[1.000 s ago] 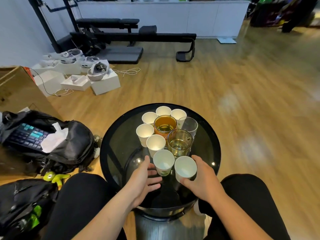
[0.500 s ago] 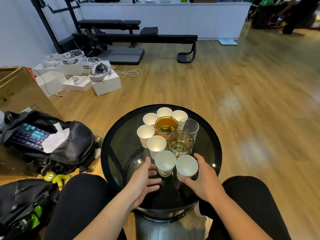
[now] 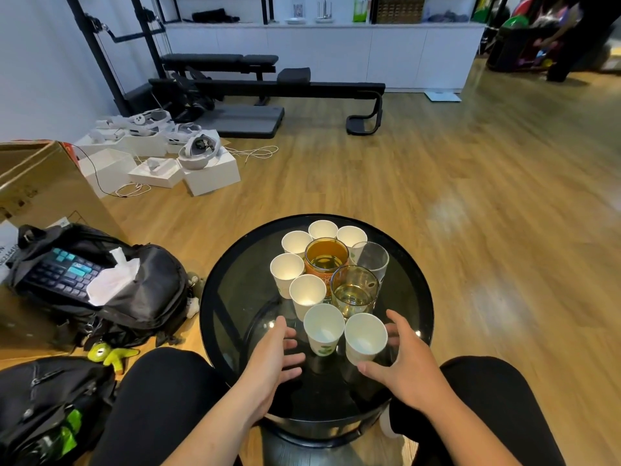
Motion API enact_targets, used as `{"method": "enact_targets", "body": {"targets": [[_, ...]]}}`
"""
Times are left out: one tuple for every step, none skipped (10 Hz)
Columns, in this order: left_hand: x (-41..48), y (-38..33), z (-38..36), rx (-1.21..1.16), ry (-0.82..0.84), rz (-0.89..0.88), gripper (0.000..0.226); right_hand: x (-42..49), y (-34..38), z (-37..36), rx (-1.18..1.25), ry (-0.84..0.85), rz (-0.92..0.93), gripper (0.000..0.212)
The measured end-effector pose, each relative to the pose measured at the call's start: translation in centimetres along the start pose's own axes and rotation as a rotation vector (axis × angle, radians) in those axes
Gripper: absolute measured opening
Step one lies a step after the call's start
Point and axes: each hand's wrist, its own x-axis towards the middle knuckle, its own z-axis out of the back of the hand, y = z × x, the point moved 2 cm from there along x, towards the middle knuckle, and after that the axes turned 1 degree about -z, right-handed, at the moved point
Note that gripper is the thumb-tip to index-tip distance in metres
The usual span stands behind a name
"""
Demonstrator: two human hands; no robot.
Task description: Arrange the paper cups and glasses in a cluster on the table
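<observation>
Lettering on the orange glass [image 3: 326, 260] is half hidden behind a paper cup [image 3: 307, 294], so it's unreadable. The green print [image 3: 324, 349] on the near-left cup is too small to make out. Can't tell if the right hand [image 3: 408, 361] actually touches its cup [image 3: 365, 338]. The top-right corner is a blur, maybe toys [image 3: 537, 31]. The bottom-left bag [image 3: 43, 408] is cut off by 2 edges.

Seven paper cups [image 3: 324, 322] and seemingly three glasses [image 3: 354, 285].

A single wide-angle camera rides on the seated person's head, facing forward and down. The round black worktop [image 3: 232, 280] sits close beneath it, with wooden floor [image 3: 470, 196] stretching away to white cabinets [image 3: 336, 45] behind.
</observation>
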Motion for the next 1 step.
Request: {"method": "enact_targets", "body": {"targets": [[-0.08,-0.44,0.18,0.019,-0.016,-0.026,0.041,-0.1,0.14,0.47,0.016,0.006,0.001,0.112]]}}
